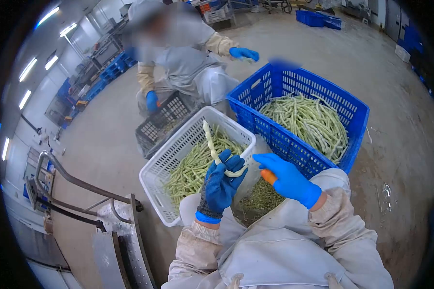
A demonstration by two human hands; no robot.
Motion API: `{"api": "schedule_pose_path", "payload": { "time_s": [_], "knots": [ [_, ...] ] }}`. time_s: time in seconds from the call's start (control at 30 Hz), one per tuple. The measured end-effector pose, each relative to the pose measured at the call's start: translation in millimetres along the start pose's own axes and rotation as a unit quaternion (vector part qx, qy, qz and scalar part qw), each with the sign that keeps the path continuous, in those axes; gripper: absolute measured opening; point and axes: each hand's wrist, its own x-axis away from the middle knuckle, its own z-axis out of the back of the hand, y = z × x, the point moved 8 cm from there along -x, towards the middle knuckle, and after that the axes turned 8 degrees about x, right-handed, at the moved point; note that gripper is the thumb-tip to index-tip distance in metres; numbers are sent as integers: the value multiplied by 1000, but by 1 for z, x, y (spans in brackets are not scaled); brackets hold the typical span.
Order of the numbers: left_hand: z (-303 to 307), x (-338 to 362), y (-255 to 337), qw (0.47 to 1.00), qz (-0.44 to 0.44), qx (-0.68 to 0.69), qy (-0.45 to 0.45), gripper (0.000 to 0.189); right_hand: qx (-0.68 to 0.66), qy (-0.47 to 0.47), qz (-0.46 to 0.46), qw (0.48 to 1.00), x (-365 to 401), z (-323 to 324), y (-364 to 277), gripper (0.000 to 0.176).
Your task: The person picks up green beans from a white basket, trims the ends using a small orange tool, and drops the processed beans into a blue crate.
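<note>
My left hand (220, 185), in a dark blue glove, holds pale green bean pods (210, 140) over the white basket (152, 192); one pod sticks up and another lies curved across the fingers. To its right, my right hand (287, 180), in a bright blue glove, is wrapped round an orange handle (269, 177); any blade is hidden. Green beans (190, 171) fill the lower part of the white basket. More beans (308, 120) lie in the blue crate (357, 115). Between my knees, a clear bag (250, 190) holds small green scraps (261, 202).
A co-worker (193, 67) with blue gloves sits opposite, one hand at a black crate (166, 115). A metal trolley (125, 216) stands at the left. Blue crates (318, 19) lie on the floor behind. Plastic film (386, 197) lies at the right.
</note>
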Motion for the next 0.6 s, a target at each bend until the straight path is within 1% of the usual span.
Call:
{"api": "schedule_pose_path", "payload": {
  "time_s": [0.03, 0.07, 0.13, 0.23, 0.3, 0.37, 0.4, 0.43, 0.47, 0.5, 0.53, 0.57, 0.6],
  "knots": [
    [-4, 2, -3, 1000, 13, -28, -1, 43, 4, -1, 25, 1000, -4, 0, -9, 40],
    [-6, 3, -6, 998, 24, -56, -2, 43, 5, -2, 23, 1000, -7, -2, -11, 40],
    [-6, 5, -8, 997, 26, -71, -3, 44, 19, -63, 17, 998, -9, -16, -8, 38],
    [-7, 6, -13, 995, 21, -94, -1, 45, 45, -45, 42, 997, -7, -21, 0, 34],
    [-6, 7, -14, 995, 18, -101, 0, 46, 68, -58, 37, 995, -5, -21, -1, 34],
    [0, 7, -13, 972, 8, -235, 26, 46, 91, -68, 35, 993, -4, -22, 0, 34],
    [-1, 7, -13, 972, 7, -234, 26, 46, 142, -56, 35, 988, -4, -22, 1, 31],
    [-3, 8, -10, 959, -7, -281, 41, 45, 193, -44, 35, 980, -4, -21, 1, 28],
    [-4, 9, -8, 943, -21, -329, 56, 45, 193, -45, 35, 980, -3, -22, -1, 28],
    [-5, 9, -10, 943, -22, -329, 56, 45, 27, -20, -70, 997, -1, -19, 11, 24],
    [-6, 9, -9, 947, -52, -310, 68, 44, -140, 6, -172, 975, 3, -20, 25, 21],
    [-7, 9, -7, 950, -81, -290, 79, 43, -138, 6, -172, 975, 3, -21, 25, 21],
    [-9, 9, -11, 951, -81, -289, 78, 43, -267, 34, -201, 942, 5, -23, 30, 19]
  ]
}}
